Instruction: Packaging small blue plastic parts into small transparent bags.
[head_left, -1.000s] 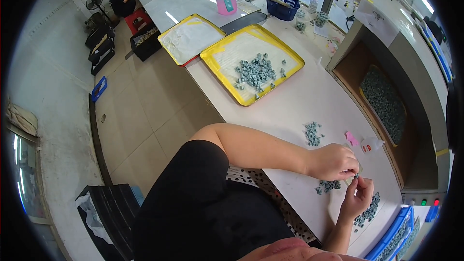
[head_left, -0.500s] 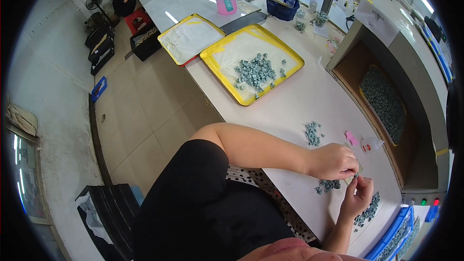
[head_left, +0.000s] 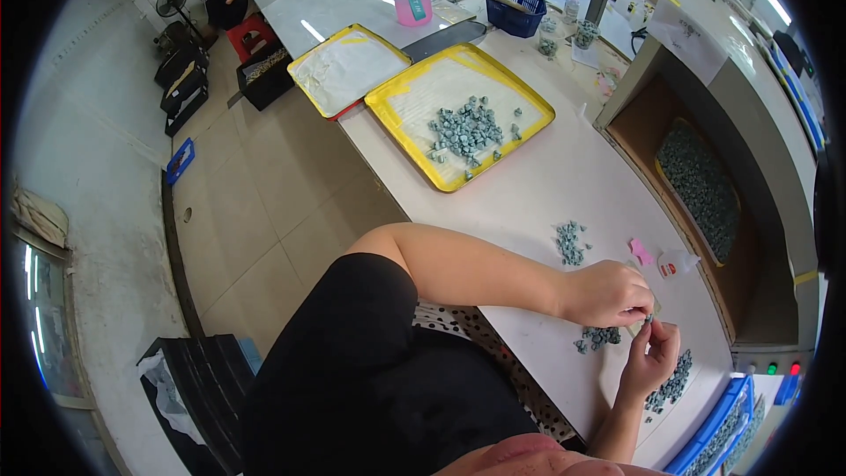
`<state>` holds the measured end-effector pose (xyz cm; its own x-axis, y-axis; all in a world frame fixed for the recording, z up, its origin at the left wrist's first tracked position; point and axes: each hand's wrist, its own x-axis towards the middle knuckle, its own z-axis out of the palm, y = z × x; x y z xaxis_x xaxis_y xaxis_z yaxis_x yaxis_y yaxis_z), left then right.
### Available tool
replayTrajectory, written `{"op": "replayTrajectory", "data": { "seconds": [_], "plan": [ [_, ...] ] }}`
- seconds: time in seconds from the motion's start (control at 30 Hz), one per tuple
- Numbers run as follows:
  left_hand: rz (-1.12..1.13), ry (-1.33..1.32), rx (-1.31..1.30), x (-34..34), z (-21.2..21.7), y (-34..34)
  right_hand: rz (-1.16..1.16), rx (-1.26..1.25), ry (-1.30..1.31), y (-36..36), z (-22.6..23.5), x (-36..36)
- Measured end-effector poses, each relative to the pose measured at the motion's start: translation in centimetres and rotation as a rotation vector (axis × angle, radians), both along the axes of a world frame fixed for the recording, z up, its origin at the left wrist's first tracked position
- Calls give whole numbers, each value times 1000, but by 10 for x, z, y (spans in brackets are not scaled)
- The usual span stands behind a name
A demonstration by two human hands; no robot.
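1. Left hand [head_left: 608, 293] is over the desk [head_left: 546, 194], fingers curled and pinched together at the tips. What they pinch is too small to tell, likely a grey piece.
2. Right hand [head_left: 652, 357] is raised just below and to the right of the left, fingertips closed on a small grey piece [head_left: 649, 321]. The two hands meet at that piece, fingertips touching or almost.
3. The piece sits between the hands, just above the desk. Its long axis cannot be told.
4. The small pile [head_left: 599, 337] of grey pieces lies on the desk directly under the hands, a bit toward the left hand, so the left is nearer.
5. A second pile [head_left: 670, 381] lies right of the right hand, near the desk edge; the right is nearer to it.
6. A third pile [head_left: 571, 241] sits further up the desk, beyond the left forearm.
7. A pink scrap [head_left: 641, 251] and a small white bottle [head_left: 677, 263] lie just past the hands.
8. The yellow tray [head_left: 414, 137] with many grey pieces is well apart, further up the desk. A second tray [head_left: 348, 70] sits beside it.
9. A blue bin [head_left: 718, 423] is at the lower right.
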<state>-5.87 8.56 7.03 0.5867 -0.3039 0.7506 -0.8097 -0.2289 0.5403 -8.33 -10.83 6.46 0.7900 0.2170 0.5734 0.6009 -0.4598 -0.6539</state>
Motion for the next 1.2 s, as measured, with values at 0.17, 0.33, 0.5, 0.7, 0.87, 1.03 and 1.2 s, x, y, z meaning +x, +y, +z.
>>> {"op": "replayTrajectory", "data": {
  "seconds": [0.17,0.33,0.5,0.7,0.87,1.03,1.2],
  "plan": [
    [3,-2,-3,0,-1,-1,-2,1,0,0,0,0],
    [10,7,-3,0,-1,-1,-3,25,8,3,0,0],
    [22,14,-35,-1,-3,-3,-38,28,21,6,-1,-3],
    [10,23,-29,0,-2,-2,-25,43,-18,6,-2,0],
    [7,15,-24,2,-4,-1,-3,23,-14,2,-5,2],
    [4,6,-23,3,-3,0,-3,9,-3,3,-2,3],
    [1,32,12,1,1,0,-42,50,-20,8,3,-1]
  ]
}}
